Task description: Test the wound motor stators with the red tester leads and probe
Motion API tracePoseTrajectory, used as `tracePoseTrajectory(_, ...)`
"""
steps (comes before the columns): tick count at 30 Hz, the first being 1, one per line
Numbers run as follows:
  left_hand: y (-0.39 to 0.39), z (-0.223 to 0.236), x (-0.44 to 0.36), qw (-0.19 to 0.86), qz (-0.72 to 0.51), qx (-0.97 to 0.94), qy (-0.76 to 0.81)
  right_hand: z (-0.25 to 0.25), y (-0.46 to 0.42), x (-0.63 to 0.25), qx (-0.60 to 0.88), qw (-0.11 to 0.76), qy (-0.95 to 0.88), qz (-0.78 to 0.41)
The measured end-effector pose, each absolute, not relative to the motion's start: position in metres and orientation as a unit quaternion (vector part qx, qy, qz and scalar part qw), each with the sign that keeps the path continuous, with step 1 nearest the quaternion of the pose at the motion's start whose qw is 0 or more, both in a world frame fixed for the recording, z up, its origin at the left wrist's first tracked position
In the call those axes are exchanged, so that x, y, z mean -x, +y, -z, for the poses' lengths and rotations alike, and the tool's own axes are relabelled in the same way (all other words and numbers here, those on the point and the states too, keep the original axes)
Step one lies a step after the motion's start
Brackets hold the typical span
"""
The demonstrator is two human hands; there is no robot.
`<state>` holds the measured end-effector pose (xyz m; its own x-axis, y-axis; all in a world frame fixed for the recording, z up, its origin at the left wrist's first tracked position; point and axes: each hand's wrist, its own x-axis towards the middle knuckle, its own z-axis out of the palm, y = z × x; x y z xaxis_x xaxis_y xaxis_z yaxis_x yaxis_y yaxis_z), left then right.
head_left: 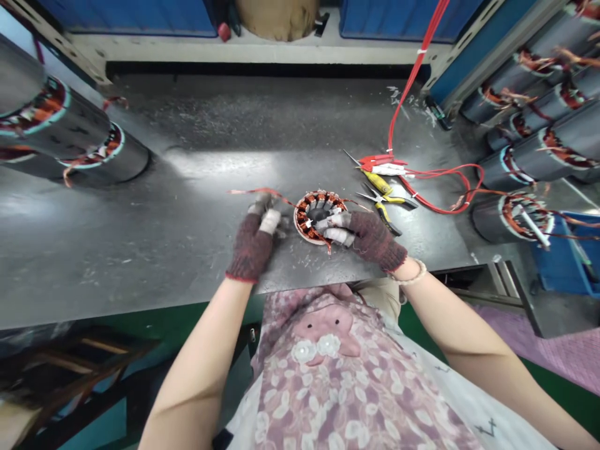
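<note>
1. Across the dark steel workbench, metal filings are scattered toward the far edge.
2. Along the left edge, wound motor stators are laid on their sides; further stators are stacked along the right edge, beside a blue crate.
3. Toward the right edge, a red test cable is run down to red clips.
4. Just right of center, yellow-handled pliers are laid beside a second yellow-handled tool.
5. Near the front edge, a small wound stator is laid flat between both hands, windings upward.
6. The left hand, gloved in dark knit, is closed at the fingertips on a red lead wire.
7. The right hand is clenched over the stator rim, its taped fingers pressed against the windings.
</note>
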<state>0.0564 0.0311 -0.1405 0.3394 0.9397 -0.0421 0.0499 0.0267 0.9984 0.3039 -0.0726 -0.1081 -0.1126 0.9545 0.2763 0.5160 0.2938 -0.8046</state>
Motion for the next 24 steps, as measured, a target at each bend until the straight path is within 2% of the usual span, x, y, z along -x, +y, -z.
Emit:
tracePoseTrajectory(6, 0.072, 0.085, -0.096, 0.57, -0.427, -0.618, 0.334, 0.113, -0.076, -0.306, 0.523, 0.406, -0.696, -0.276)
tracePoseTrajectory(11, 0.072, 0.099, -0.078, 0.583, -0.438, -0.544, 0.415, 0.11, -0.076, -0.301, 0.531, 0.424, -0.673, -0.292)
tracePoseTrajectory(13, 0.062, 0.109, -0.064, 0.538, -0.384, -0.599, 0.451, 0.111, -0.08, -0.296, 0.53, 0.446, -0.664, -0.282)
tracePoseTrajectory(16, 0.042, 0.109, -0.052, 0.426, -0.253, -0.772, 0.4, 0.117, -0.09, -0.29, 0.479, 0.482, -0.69, -0.248)
tracePoseTrajectory(20, 0.034, 0.09, -0.059, 0.282, -0.136, -0.894, 0.321, 0.123, -0.104, -0.286, 0.417, 0.461, -0.753, -0.215)
tracePoseTrajectory(22, 0.04, 0.087, -0.066, 0.269, -0.127, -0.904, 0.307, 0.121, -0.107, -0.29, 0.427, 0.45, -0.753, -0.22)
tracePoseTrajectory(24, 0.048, 0.092, -0.072, 0.32, -0.167, -0.875, 0.323, 0.116, -0.107, -0.298, 0.477, 0.454, -0.719, -0.221)
